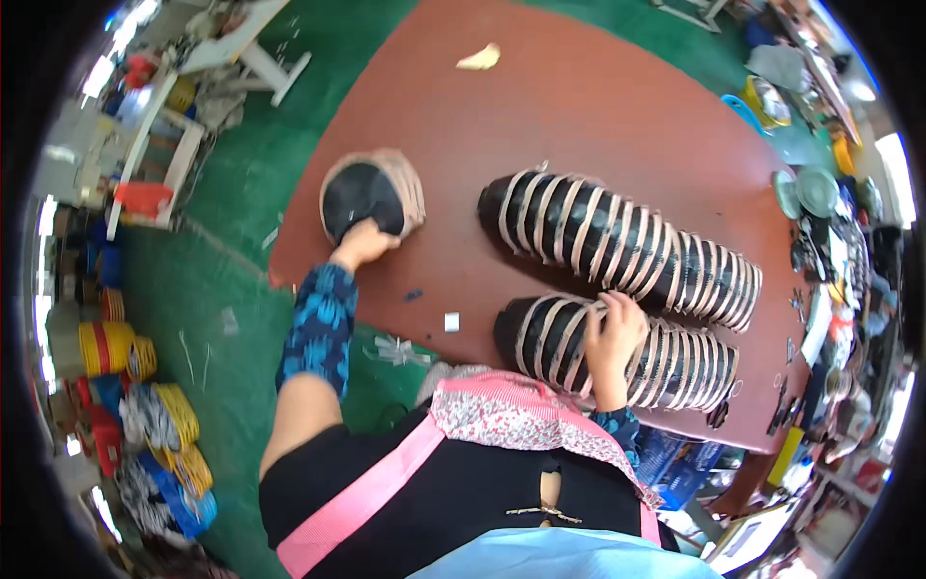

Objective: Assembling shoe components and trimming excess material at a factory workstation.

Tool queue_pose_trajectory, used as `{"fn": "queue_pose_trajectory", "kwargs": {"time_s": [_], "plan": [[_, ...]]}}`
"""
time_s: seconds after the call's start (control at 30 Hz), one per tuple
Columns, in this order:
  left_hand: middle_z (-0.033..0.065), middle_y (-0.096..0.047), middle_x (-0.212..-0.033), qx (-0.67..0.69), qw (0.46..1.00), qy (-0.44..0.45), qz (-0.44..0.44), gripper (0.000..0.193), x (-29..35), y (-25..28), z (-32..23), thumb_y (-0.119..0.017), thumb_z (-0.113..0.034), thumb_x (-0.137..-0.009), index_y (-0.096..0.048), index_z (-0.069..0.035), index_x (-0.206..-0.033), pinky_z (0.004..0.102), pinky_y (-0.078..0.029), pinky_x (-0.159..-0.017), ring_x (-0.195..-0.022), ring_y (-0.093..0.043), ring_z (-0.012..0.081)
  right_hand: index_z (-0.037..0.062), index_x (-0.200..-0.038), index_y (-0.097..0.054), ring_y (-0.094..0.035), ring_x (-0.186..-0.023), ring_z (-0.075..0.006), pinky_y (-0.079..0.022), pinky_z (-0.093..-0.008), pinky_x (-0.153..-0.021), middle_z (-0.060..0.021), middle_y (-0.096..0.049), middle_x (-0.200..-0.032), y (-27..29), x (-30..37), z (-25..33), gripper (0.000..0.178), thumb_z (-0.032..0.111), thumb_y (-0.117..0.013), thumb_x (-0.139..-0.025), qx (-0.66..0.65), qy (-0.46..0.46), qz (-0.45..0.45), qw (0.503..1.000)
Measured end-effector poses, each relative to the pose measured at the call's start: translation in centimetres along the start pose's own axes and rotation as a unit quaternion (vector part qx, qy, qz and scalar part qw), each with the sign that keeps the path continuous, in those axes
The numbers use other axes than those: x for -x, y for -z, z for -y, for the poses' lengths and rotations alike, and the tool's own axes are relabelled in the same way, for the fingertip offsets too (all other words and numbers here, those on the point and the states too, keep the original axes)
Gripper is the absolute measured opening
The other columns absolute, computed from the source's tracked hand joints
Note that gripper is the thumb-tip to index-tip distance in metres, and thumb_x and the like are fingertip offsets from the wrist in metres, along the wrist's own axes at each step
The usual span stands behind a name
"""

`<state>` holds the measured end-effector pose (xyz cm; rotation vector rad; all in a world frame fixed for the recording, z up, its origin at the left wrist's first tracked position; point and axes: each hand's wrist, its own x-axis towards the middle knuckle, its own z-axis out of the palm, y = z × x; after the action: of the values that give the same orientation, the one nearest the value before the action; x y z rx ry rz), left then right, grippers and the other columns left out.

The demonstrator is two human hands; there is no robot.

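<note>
On the left part of the reddish-brown table, my left hand (pixel 364 244) grips the near edge of a rounded black piece with a beige, layered-looking side (pixel 361 197). Its fingertips are partly hidden against the dark surface. My right hand (pixel 615 336) lies with fingers apart on top of the nearer long black stack ringed by beige bands (pixel 552 338). Just beyond it, a second banded black stack (pixel 617 241) lies on its side, roughly parallel. What the bands are made of cannot be told.
The table (pixel 434 125) carries a pale yellow scrap (pixel 479 58), a small white square (pixel 451 322) and scissors (pixel 779 410) near its right end. Green floor (pixel 231 183) surrounds it. Yellow rolls (pixel 104 347) stand left; a pale green round container (pixel 816 191) sits right.
</note>
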<state>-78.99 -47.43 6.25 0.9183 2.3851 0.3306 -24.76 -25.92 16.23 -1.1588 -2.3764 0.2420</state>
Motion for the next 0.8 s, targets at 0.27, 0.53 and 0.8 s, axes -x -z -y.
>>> {"fn": "queue_pose_trajectory", "kwargs": {"time_s": [0.27, 0.53, 0.8], "plan": [[0.0206, -0.071, -0.154, 0.621, 0.738, -0.174, 0.196, 0.082, 22.5, 8.0, -18.1, -0.084, -0.025, -0.096, -0.053, 0.007, -0.165, 0.0472, -0.057, -0.121, -0.138, -0.073, 0.0337, -0.0042, -0.166, -0.049, -0.053, -0.155, -0.0417, -0.042, -0.0495, -0.130, -0.0292, -0.057, -0.162, 4.8, -1.6, 9.2, 0.102, 0.043, -0.098, -0.091, -0.412, 0.008, 0.212, 0.886], [0.0154, -0.062, -0.163, 0.547, 0.789, -0.255, 0.112, 0.075, 28.2, -3.4, -40.2, -0.063, -0.052, -0.117, -0.050, 0.002, -0.168, 0.0465, -0.054, -0.123, -0.147, -0.064, 0.0277, -0.0049, -0.156, -0.055, -0.071, -0.133, -0.0256, -0.054, -0.0413, -0.117, -0.0199, -0.076, -0.145, 20.0, 2.6, -3.6, 0.107, 0.032, -0.112, -0.073, -0.473, -0.092, 0.077, 0.873], [0.0162, -0.062, -0.166, 0.699, 0.625, -0.176, 0.300, 0.084, 32.0, -28.1, -71.4, -0.040, -0.069, -0.120, -0.053, 0.000, -0.167, 0.0477, -0.049, -0.127, -0.145, -0.065, 0.0319, -0.0046, -0.139, -0.064, -0.077, -0.108, -0.0152, -0.068, -0.0337, -0.090, -0.0107, -0.080, -0.126, 31.7, 13.5, -30.4, 0.061, -0.012, -0.094, -0.086, -0.582, -0.231, -0.157, 0.764]]}}
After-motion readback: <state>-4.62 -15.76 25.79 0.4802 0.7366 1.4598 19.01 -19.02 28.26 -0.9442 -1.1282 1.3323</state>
